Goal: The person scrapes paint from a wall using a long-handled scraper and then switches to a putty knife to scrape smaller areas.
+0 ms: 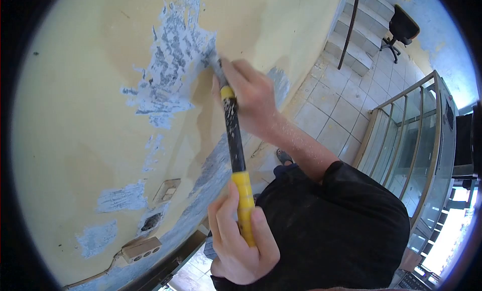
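Note:
A long-handled scraper (234,133), black in the middle with yellow bands, slants up toward the wall (100,90). My left hand (241,241) is closed round the yellow lower end of its handle. Higher up, my right hand (251,92) grips it close to the head, blurred by motion. The grey head meets the wall at the edge of a large patch of bared grey-white surface (173,65), partly covered by my fingers. Yellow paint surrounds this patch. Pale flecks dot the handle and my right forearm.
Low on the wall are a socket block (142,250) with a cable, a hole (150,221) and a switch plate (167,190). A glass display case (406,135) stands to the right. Beyond are steps (359,35), a handrail (350,30) and an office chair (401,27).

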{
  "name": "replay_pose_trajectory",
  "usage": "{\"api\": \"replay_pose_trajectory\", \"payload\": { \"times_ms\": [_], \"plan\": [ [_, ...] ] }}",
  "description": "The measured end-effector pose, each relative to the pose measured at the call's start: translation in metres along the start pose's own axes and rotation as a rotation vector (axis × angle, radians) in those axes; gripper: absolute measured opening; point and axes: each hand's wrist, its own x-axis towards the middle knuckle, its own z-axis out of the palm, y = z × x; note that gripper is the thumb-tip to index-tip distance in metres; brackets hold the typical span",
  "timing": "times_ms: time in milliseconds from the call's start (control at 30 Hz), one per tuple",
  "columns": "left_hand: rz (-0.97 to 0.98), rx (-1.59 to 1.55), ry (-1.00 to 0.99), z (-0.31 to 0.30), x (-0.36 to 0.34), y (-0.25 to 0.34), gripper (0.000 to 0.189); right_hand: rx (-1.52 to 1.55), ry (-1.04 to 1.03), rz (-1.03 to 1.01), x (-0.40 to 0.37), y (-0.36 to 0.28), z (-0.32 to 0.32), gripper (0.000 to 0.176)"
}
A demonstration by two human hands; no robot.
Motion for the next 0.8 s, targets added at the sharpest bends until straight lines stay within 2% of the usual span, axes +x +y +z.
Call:
{"api": "replay_pose_trajectory", "payload": {
  "times_ms": [67, 200, 233, 300, 433, 533, 700, 800],
  "plan": [
    [0.001, 0.035, 0.008, -0.002, -0.004, 0.001, 0.038, 0.045, -0.103, -0.027, -0.003, -0.002, -0.001, 0.053],
    [-0.103, -0.120, -0.006, 0.013, 0.014, -0.010, 0.033, -0.029, -0.098, 0.081, 0.003, 0.020, -0.002, 0.054],
    [-0.072, -0.071, -0.025, 0.010, 0.014, -0.001, 0.036, -0.034, -0.089, 0.076, 0.006, 0.018, -0.003, 0.054],
    [-0.045, -0.023, -0.047, 0.004, 0.006, 0.011, 0.039, 0.025, -0.045, -0.008, 0.004, 0.009, -0.004, 0.034],
    [0.010, 0.035, -0.028, 0.002, 0.007, 0.002, 0.040, 0.047, -0.037, -0.043, 0.003, 0.007, -0.001, 0.035],
    [-0.076, -0.056, -0.061, 0.007, 0.013, -0.001, 0.040, -0.035, -0.023, 0.032, 0.009, 0.018, -0.002, 0.036],
    [0.005, 0.047, -0.005, 0.000, 0.001, 0.005, 0.038, 0.032, -0.053, -0.036, 0.003, 0.009, -0.002, 0.038],
    [-0.080, -0.039, -0.026, 0.007, 0.009, -0.002, 0.039, -0.003, -0.059, -0.005, 0.005, 0.015, -0.003, 0.039]
  ]
}}
